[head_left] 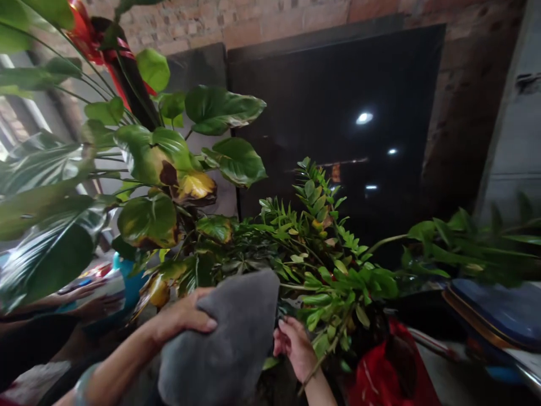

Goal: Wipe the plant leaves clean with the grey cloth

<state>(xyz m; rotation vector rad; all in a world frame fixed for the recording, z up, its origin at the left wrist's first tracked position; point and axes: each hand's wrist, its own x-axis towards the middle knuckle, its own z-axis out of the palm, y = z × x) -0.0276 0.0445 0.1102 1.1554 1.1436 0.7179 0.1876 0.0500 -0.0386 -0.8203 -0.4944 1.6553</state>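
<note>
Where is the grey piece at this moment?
In the head view, the grey piece is low, slightly left of centre, in the left hand and just left of the right hand.

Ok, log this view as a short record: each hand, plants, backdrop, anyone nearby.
Left hand: holding a dark grey, flat, irregular piece
Right hand: by that piece's right edge, grip unclear
Plants: large-leaved green plant, partly yellowed, left; small-leaved green plant, centre
Backdrop: glossy black rectangular panel, red brick wall
Nearby: another person's hands, far left
</note>
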